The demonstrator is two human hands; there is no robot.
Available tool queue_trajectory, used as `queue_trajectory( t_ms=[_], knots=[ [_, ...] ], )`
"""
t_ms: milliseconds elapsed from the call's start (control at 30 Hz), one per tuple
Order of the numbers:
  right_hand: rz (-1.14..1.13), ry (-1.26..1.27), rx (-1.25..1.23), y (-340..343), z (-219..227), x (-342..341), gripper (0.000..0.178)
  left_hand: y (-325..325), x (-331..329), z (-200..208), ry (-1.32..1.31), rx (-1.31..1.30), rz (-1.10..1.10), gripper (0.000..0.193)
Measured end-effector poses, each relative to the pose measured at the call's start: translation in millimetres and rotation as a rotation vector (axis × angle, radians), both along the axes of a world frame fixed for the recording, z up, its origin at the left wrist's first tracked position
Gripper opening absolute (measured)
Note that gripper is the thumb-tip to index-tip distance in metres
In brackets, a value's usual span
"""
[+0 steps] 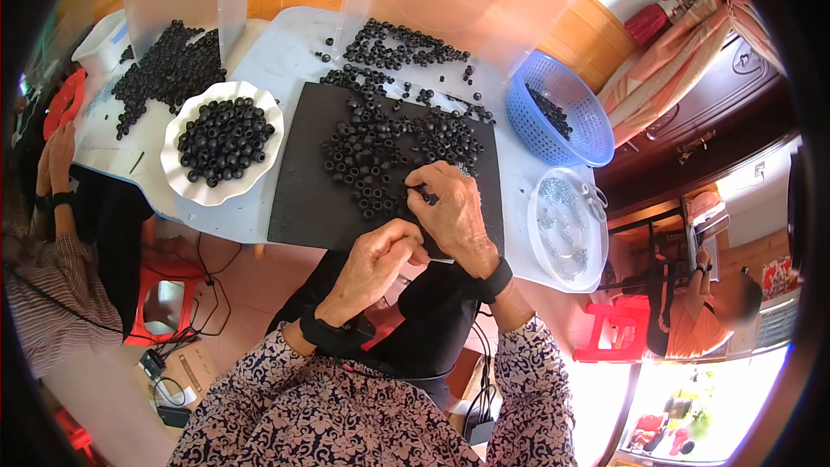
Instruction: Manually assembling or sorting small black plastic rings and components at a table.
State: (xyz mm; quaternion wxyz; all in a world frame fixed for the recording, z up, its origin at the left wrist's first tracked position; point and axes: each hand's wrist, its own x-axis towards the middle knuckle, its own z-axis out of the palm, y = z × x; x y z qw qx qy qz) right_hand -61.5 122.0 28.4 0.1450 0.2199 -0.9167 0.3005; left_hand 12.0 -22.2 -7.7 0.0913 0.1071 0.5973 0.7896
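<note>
While round black wooden-looking beads [367, 175] lie loose across the flat black mat [301, 177], much seems left.
Above it, the right hand [456, 207] apparently pinches a bead; the left hand [370, 266] curls closed (holding what, I can't tell).

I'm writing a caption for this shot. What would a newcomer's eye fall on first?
Probably the loose black beads spread over the dark board mid-table, with the left hand and right hand close together at its near edge. Next, perhaps, the wavy-edged white bowl of black beads left of the board, then the blue basket to its right.
</note>
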Motion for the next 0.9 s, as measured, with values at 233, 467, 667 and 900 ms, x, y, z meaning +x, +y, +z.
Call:
queue_trajectory(
  t_ms=[233,467,667,900],
  knots=[
    [0.001,-0.013,-0.171,14,-3,11,0.013,4,0,-4,0.059,-0.090,0.019,0.016],
    [0.066,0.014,0.022,2,-7,-3,0.019,4,2,-3,0.045,-0.085,0.028,0.016],
    [0.075,0.024,0.093,-3,-11,-14,0.021,4,2,-1,0.023,-0.064,0.007,0.017],
    [-0.019,-0.448,-0.504,3,11,28,0.016,1,8,5,0.026,0.062,0.218,0.024]
  ],
)
